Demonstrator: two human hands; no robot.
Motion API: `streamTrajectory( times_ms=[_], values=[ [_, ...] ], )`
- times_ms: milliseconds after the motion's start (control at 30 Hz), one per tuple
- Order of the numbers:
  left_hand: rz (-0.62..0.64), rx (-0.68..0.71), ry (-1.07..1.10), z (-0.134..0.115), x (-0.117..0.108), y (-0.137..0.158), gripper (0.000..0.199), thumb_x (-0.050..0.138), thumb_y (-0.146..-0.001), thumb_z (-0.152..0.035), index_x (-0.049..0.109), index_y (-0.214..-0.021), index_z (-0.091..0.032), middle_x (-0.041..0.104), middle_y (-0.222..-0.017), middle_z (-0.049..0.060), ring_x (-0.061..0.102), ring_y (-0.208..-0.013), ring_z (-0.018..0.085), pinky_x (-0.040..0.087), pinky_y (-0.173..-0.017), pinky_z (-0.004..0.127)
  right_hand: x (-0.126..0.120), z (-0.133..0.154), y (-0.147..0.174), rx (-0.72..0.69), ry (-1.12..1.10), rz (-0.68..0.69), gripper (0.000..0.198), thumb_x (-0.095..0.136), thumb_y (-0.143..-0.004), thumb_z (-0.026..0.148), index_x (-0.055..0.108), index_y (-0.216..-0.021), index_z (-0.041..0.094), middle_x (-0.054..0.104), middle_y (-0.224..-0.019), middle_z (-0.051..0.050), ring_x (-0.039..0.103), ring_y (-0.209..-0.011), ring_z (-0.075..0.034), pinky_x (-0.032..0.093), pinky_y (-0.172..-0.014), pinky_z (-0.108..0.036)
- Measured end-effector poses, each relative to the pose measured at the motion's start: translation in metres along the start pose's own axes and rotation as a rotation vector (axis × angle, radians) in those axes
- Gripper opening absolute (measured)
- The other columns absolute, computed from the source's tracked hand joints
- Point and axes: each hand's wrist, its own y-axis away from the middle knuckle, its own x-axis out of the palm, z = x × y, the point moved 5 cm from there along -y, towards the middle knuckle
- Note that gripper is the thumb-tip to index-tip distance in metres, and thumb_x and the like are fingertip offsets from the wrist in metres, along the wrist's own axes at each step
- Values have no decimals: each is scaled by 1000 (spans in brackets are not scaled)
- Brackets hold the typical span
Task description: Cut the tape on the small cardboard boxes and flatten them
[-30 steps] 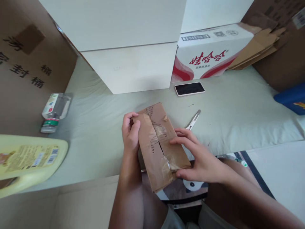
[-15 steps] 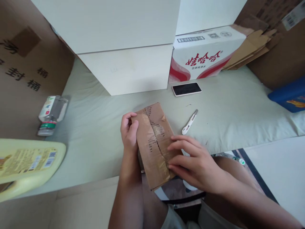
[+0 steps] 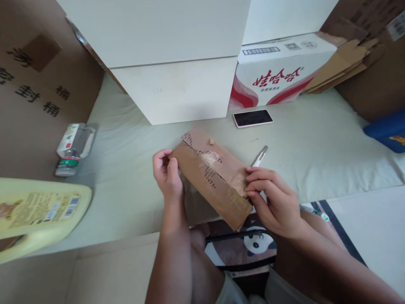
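A brown cardboard box (image 3: 205,166) hangs tilted between my two hands, its taped centre seam slit along the length and the tape wrinkled. My left hand (image 3: 169,175) grips the box's left end, thumb on the near side. With thumb and fingers pinched, my right hand (image 3: 272,196) holds the box's right end at the seam. Just past my right fingers lies a white utility knife (image 3: 260,156) on the pale green sheet, its lower part hidden behind the box and hand. A dark-screened phone (image 3: 253,118) rests flat beyond it.
White cabinet-like boxes (image 3: 177,90) stand at the back, beside a red-and-white carton (image 3: 281,76). A clear bottle (image 3: 72,147) and a yellow jug (image 3: 44,215) are on the left. A blue container (image 3: 387,131) sits at the right. Large cardboard boxes flank both sides.
The box has turned, its near end swinging to the right and up. My right hand has moved up and right with it, now pinching its end; the left hand keeps its grip.
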Motion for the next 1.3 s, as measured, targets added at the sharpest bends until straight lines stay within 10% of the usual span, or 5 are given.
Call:
streamTrajectory(
  times_ms=[733,1300],
  values=[
    [78,216,-161,-24,1,1,17,53,-71,-17,69,-77,-20,68,-88,6,63,-90,22,48,-81,36,4,-10,6,43,-95,-16,10,52,-100,19,60,-95,22,66,-95,-8,70,-104,-23,62,-86,-37],
    [30,-142,313,-6,0,-1,37,85,-72,-48,63,-72,-18,60,-92,4,63,-93,18,49,-90,32,13,-10,9,42,-114,-41,10,49,-102,22,57,-95,23,63,-96,-8,69,-105,-23,62,-90,-41]
  ],
)
